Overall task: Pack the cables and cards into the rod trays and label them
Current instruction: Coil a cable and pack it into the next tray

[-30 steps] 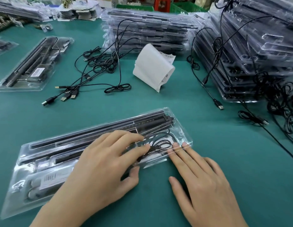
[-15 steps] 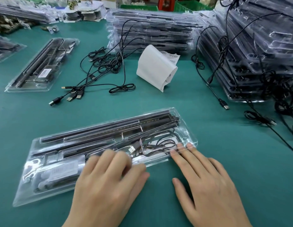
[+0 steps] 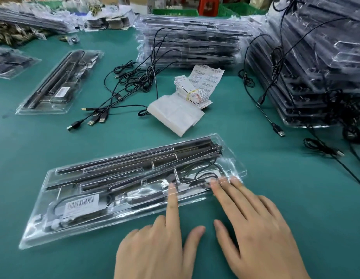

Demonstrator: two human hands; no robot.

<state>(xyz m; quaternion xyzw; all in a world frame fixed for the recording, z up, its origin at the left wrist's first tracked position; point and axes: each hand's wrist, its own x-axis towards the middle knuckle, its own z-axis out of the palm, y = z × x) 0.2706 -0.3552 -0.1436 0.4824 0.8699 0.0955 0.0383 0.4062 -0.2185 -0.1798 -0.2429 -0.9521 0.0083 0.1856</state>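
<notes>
Tray: a clear moulded-plastic blister tray lies closed on the green table mat, close to the viewer, its long axis running from lower left to upper right.
Rods: long dark rods fill the far channels of the tray, lying parallel along its length.
Cable: a thin black cable sits coiled in the right-hand near compartment, under the clear lid.
Label: a white barcode sticker is on the left near part of the tray.
Left hand: the left hand grasps nothing; its straight index finger presses down on the lid near the middle of the near edge, thumb resting on the mat. The other fingers look tucked under, though the view is too poor to be sure.
Right hand: the right hand is flat and released, its fingertips pressing on the tray's right near rim over the cable compartment; they are blurred.
Second tray: another closed clear tray with dark rods lies well apart at upper left.
Loose cables: a tangle of black USB cables lies between the two trays, plugs pointing lower left.
Label stock: a rubber-banded bundle of white barcode sheets rests beside folded translucent backing paper.
Stacks: piles of clear trays stand at the back and the right, with cables draped over them.
</notes>
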